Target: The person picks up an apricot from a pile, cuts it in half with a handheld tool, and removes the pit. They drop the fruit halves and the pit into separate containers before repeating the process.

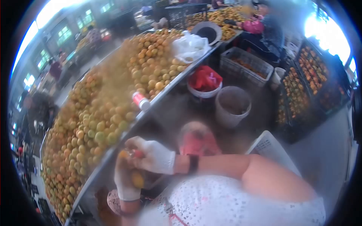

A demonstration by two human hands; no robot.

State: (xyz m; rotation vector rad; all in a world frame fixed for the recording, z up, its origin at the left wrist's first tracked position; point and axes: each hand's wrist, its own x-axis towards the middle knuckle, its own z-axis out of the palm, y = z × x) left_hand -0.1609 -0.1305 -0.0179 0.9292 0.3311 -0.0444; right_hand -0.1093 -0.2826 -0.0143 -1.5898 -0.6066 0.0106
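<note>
My right hand [151, 156], in a white knit glove, is closed around a small red-handled tool [138, 153]; its working end is too blurred to make out. My left hand [126, 179], also gloved, is just below and to the left, with its fingers curled round a yellow-orange fruit [123, 153] close to the tool. A second yellow fruit [137, 179] shows against the left palm. Both hands meet beside the edge of a long table heaped with round orange and greenish fruit [86, 139].
A red-and-white bottle [140, 101] lies at the table's metal edge. Beyond are a white plastic bag [190, 47], a bucket with a red bag [204, 81], a pale bucket [233, 107] and a grey crate [247, 66]. Fruit crates [296, 92] stand right. People sit farther off.
</note>
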